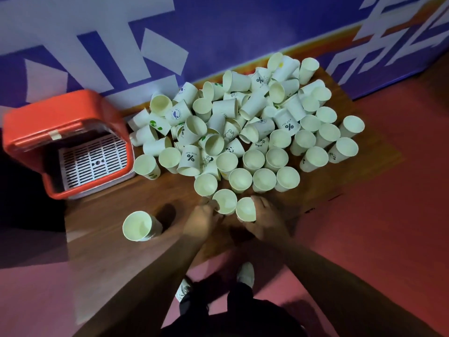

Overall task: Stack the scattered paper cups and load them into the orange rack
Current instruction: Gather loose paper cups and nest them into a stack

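Gripping two upright paper cups side by side at the near edge of a heap on a wooden worktop (109, 205). Holds the left-hand cup (224, 201) in the left hand (202, 218), fingers (209, 203) curled round its left wall; holds the right-hand cup (246, 209) in the right hand (266, 222), fingers curled round its right and near wall. Has both cups mouth-up with their rims just beside each other, though cannot tell whether touching. Faces the heap of paper cups (243, 125) across the middle and right of the worktop: mouth-up in loose rows along the near side, tipped over and lying across one another farther back toward the wall. Carries prints on some, among them a percent sign, small cartoon animals and green dots. Stands apart from a lone cup (139, 226), upright near the front left of the worktop, left of the left forearm. Meets the orange rack (65, 142) at the far left end of the worktop, just beside the heap's left edge, opened toward the camera, with a white slotted tray (93, 161) inside. Backs onto a purple wall banner (218, 32) with white shapes; stands in white shoes (245, 273) on a red floor (388, 215)
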The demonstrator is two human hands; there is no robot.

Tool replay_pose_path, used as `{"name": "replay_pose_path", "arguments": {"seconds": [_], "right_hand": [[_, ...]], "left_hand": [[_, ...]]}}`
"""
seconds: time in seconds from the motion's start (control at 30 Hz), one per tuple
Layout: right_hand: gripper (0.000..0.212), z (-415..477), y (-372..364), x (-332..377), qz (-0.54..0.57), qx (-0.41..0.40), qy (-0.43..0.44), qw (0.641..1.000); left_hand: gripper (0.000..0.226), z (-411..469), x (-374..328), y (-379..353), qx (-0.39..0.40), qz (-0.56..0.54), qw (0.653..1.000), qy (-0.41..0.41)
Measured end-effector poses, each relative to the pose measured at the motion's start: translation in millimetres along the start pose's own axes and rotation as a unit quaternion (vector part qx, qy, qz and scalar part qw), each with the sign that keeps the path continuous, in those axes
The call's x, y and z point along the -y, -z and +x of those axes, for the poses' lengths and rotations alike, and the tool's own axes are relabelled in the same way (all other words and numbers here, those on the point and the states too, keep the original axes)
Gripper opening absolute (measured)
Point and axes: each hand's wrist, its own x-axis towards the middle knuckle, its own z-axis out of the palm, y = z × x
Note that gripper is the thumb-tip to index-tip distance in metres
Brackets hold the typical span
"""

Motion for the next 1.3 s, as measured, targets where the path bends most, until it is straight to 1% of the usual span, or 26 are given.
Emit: {"name": "replay_pose_path", "arguments": {"seconds": [0.1,0.17,0.2,0.27,0.4,0.5,0.57,0.63,0.7,0.77,0.8,0.9,0.97,1.03,1.1,1.17,1.3], "right_hand": [[0.078,-2.3,13.3,4.3,0.054,-0.01,-0.009,0.998],[0.075,-0.9,24.5,9.5,0.077,-0.011,0.003,0.997],[0.074,0.3,30.6,14.1,0.081,-0.01,0.011,0.997],[0.077,3.6,40.8,28.4,0.076,-0.01,0.015,0.997],[0.079,18.4,48.1,66.5,0.083,-0.009,0.032,0.996],[0.078,31.9,46.8,101.4,0.092,0.0,0.057,0.994],[0.08,37.5,41.3,122.6,0.09,0.015,0.058,0.994],[0.081,40.6,32.3,142.9,0.098,0.029,0.061,0.993],[0.082,41.1,22.1,161.1,0.104,0.039,0.062,0.992],[0.084,39.9,11.9,174.8,0.103,0.043,0.067,0.992],[0.084,39.0,8.1,180.4,0.101,0.044,0.071,0.991],[0.081,37.6,0.8,190.6,0.097,0.048,0.079,0.991],[0.081,37.5,-0.8,197.2,0.089,0.046,0.077,0.992],[0.08,38.3,-3.4,201.7,0.088,0.035,0.076,0.993],[0.078,38.5,-6.4,204.3,0.089,0.029,0.069,0.993],[0.077,37.0,-8.7,207.4,0.094,0.024,0.064,0.993],[0.076,33.1,-12.7,216.3,0.114,0.017,0.058,0.992]], "left_hand": [[0.019,-10.5,6.5,10.1,-0.02,-0.045,0.998,-0.031],[0.016,-19.9,7.9,22.4,-0.036,-0.106,0.993,-0.045],[0.013,-25.2,8.2,30.7,-0.041,-0.138,0.989,-0.043],[0.027,-35.3,10.2,50.7,-0.054,-0.184,0.981,-0.03],[0.014,-53.1,20.2,95.8,-0.108,-0.273,0.956,0.018],[0.025,-67.9,42.5,125.9,-0.143,-0.312,0.938,0.053],[0.046,-80.4,58.6,143.4,-0.166,-0.329,0.928,0.05],[0.063,-92.8,78.3,155.8,-0.19,-0.301,0.933,0.045],[0.074,-102.8,99.5,160.9,-0.199,-0.241,0.947,0.067],[0.083,-109.4,117.1,159.2,-0.177,-0.213,0.956,0.092],[0.083,-111.7,123.9,156.8,-0.168,-0.206,0.959,0.093],[0.079,-114.4,132.7,149.9,-0.168,-0.183,0.966,0.072],[0.085,-111.8,137.6,145.4,-0.16,-0.158,0.973,0.061],[0.091,-107.2,145.5,136.8,-0.129,-0.127,0.981,0.064],[0.092,-103.5,154.9,125.9,-0.091,-0.108,0.987,0.072],[0.093,-101.2,162.1,117.2,-0.058,-0.125,0.988,0.073],[0.091,-96.1,166.7,107.9,-0.009,-0.211,0.977,0.041]]}}
